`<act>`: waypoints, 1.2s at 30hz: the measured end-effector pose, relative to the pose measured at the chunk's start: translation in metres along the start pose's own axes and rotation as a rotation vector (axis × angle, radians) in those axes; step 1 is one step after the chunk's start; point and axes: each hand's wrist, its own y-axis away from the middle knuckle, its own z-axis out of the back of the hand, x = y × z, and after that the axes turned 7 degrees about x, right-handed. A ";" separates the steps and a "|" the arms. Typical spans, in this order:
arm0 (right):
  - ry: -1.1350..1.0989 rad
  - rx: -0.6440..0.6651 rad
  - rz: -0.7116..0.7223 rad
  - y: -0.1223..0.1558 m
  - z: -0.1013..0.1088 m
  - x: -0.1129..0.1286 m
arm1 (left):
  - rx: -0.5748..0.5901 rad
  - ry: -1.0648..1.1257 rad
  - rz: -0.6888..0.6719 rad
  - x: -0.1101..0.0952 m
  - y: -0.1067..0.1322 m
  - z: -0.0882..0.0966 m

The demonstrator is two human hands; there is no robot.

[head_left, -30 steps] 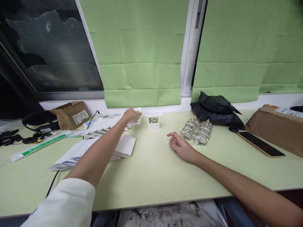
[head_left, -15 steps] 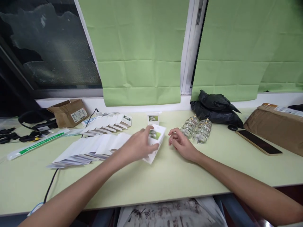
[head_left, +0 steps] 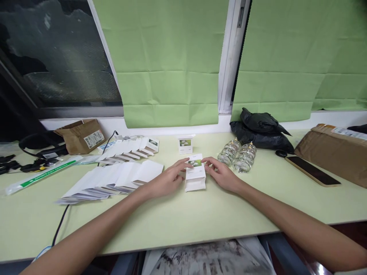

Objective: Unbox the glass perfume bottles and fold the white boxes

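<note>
A flat white carton (head_left: pixel 195 173) with a small green flower picture lies on the pale green table (head_left: pixel 177 217) in front of me. My left hand (head_left: pixel 168 179) grips its left side, thumb and fingers pinched on the edge. My right hand (head_left: pixel 222 175) pinches its right side. An assembled little box (head_left: pixel 185 145) with the same picture stands just behind. To the left lie two fanned rows of flat white cartons (head_left: pixel 114 177), the far row (head_left: pixel 130 149) nearer the wall.
Two clear glass jars (head_left: pixel 237 157) lie on their sides right of my hands. Behind them sits a black bag (head_left: pixel 259 130). A phone (head_left: pixel 312 170) and a brown parcel (head_left: pixel 335 152) are far right. A cardboard box (head_left: pixel 82 135), black cables and a green-striped sleeve (head_left: pixel 40 176) are far left.
My left hand took a flat carton from the far row, pulled it back to the middle of the table, and my right hand moved in to pinch its other side.
</note>
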 end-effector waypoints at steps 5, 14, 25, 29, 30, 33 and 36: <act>0.024 0.083 0.044 0.002 0.004 -0.001 | 0.039 0.129 -0.035 0.004 0.006 -0.003; 0.057 0.138 0.061 0.003 0.006 -0.009 | -0.009 0.118 -0.056 0.010 0.002 -0.007; 0.278 0.155 0.054 0.005 -0.013 0.002 | -0.161 -0.122 -0.063 0.004 -0.007 -0.031; 0.271 0.153 0.058 0.004 -0.012 0.003 | -0.133 -0.097 -0.070 0.003 -0.007 -0.026; 0.244 0.158 0.062 0.004 -0.010 0.002 | -0.118 -0.082 -0.074 0.004 -0.005 -0.023; 0.124 0.185 0.072 0.007 -0.003 0.003 | -0.052 -0.014 -0.083 0.007 0.002 -0.012; 0.057 0.202 0.091 0.010 0.003 0.005 | 0.006 0.021 -0.091 0.009 0.007 -0.006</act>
